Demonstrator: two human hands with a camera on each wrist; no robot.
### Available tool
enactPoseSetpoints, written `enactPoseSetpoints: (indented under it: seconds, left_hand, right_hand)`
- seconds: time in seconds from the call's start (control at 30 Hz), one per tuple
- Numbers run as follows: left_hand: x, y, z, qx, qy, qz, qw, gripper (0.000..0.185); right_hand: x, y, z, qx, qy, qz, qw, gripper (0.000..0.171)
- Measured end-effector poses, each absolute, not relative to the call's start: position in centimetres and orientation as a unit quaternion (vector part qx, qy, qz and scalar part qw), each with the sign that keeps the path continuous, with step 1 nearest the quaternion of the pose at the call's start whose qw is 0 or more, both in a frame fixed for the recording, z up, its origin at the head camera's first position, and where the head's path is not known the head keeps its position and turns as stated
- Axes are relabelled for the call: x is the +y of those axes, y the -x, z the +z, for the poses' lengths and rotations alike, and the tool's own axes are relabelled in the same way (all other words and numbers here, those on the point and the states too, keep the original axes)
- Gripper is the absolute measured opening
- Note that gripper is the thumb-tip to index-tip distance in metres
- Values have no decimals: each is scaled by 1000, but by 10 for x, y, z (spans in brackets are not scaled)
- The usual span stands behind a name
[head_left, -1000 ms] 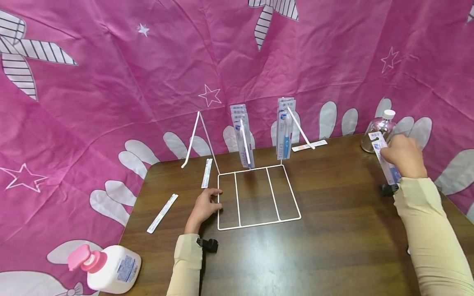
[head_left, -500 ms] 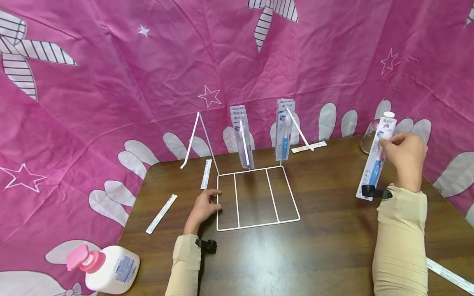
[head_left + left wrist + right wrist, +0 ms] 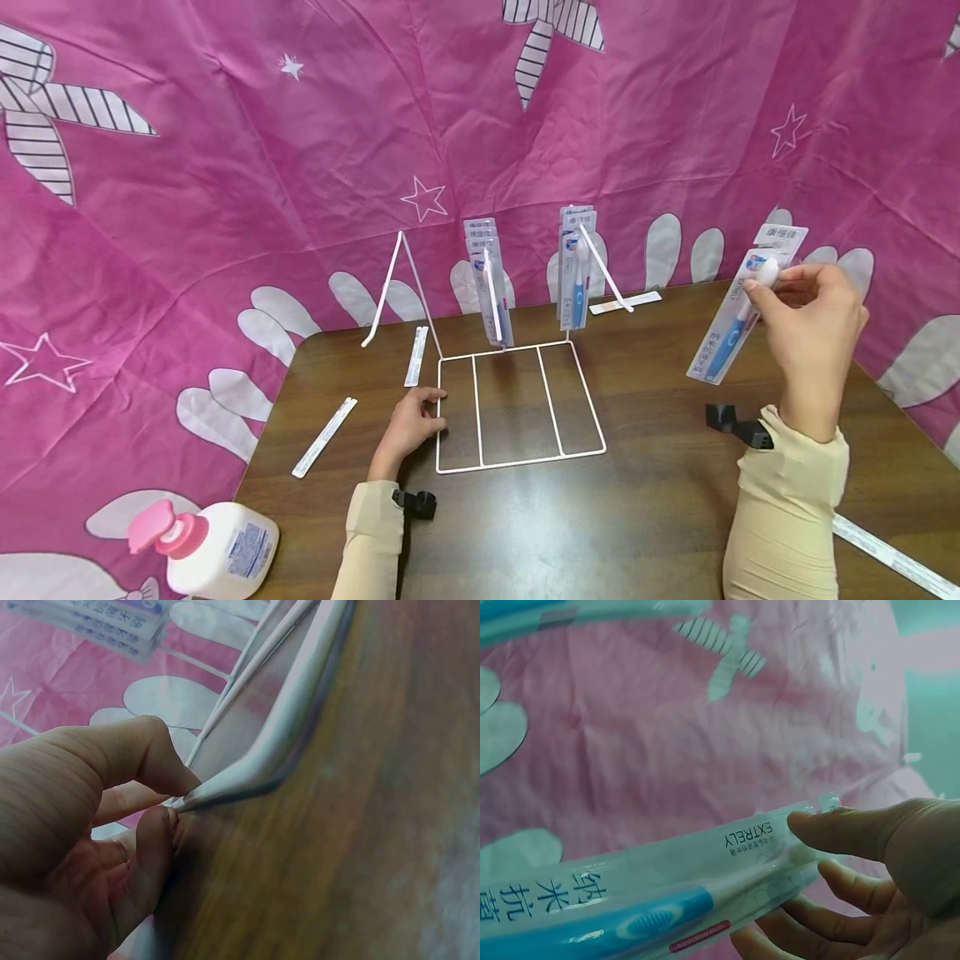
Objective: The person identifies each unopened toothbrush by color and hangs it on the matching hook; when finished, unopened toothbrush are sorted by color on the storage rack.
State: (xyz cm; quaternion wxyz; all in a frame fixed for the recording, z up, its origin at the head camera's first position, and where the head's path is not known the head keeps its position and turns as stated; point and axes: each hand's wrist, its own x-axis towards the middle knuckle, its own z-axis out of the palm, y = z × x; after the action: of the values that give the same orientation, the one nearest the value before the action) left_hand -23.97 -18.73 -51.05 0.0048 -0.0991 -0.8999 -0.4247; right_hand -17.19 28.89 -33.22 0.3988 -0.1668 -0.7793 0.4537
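My right hand (image 3: pixel 813 333) pinches a packaged toothbrush (image 3: pixel 726 333) near its head end, above the right part of the table; its blue handle points down and left. The right wrist view shows the same pack, with the thumb on its printed front. My left hand (image 3: pixel 82 817) pinches the left side of a white wire rack (image 3: pixel 521 461) between thumb and finger. On the rack's middle hook hang several packaged toothbrushes (image 3: pixel 487 283), and more packs (image 3: pixel 576 275) hang on its right hook. The left hook (image 3: pixel 384 292) carries nothing.
Paper strips lie left (image 3: pixel 325 437), beside the rack (image 3: pixel 416 357), behind it (image 3: pixel 625 302) and at the right (image 3: pixel 896 557). A pink-topped pump bottle (image 3: pixel 225 550) stands front left. A pink patterned cloth (image 3: pixel 660 108) hangs behind the table.
The right hand has come left and nearer from beside the clear bottle, carrying the packaged toothbrush, now turned face-on. A paper strip at the right has come into sight. The left hand stays put.
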Motion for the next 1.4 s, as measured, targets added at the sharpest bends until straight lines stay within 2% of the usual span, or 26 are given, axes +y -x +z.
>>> enactPoseSetpoints:
  seconds: [0.23, 0.53, 0.93, 1.4]
  left_hand:
    - [-187, 239, -513, -898, 103, -428, 10, 46]
    - [-186, 242, -515, -896, 109, -430, 17, 46]
    - [-187, 245, -514, -895, 104, -433, 14, 45]
    - [-188, 241, -513, -899, 99, -426, 11, 46]
  right_hand:
    - [265, 149, -320, -760, 98, 487, 418, 29]
    - [241, 124, -306, -771, 10, 494, 401, 46]
    - [209, 105, -301, -798, -105, 460, 374, 49]
    - [192, 97, -306, -834, -110, 419, 342, 46]
